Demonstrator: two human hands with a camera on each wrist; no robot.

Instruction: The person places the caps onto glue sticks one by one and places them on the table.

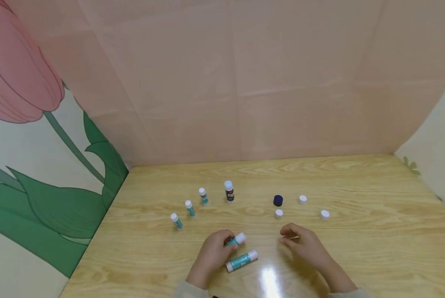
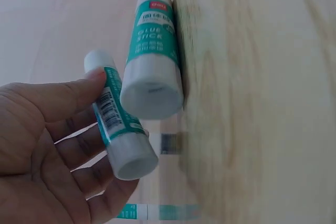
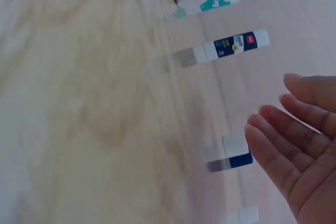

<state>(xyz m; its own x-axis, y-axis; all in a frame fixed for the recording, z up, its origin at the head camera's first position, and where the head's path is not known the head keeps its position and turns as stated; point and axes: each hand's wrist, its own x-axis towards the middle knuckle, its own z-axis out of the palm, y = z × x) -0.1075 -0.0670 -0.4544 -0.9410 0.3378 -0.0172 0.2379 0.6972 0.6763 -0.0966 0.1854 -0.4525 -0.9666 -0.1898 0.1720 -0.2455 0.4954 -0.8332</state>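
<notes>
My left hand [image 1: 212,251] grips a teal and white glue stick [image 2: 119,116] between thumb and fingers, its white end toward the left wrist camera. Right beside it, a larger glue stick [image 1: 242,260] of the same colours lies on its side on the table. My right hand [image 1: 305,247] holds nothing; its fingers are loosely bent, as the right wrist view shows. Just beyond that hand are a white cap [image 1: 279,214] and a dark blue cap [image 1: 278,200]. Two more white caps, a rear one [image 1: 302,199] and a right-hand one [image 1: 325,215], sit nearby.
On the left of the wooden table [image 1: 375,231], three small teal glue sticks stand upright in a slanting row: front [image 1: 177,222], middle [image 1: 190,208], back [image 1: 203,196]. A dark-labelled glue stick [image 1: 229,191] stands to their right. A pink backdrop [image 1: 245,82] rises behind the table's far edge.
</notes>
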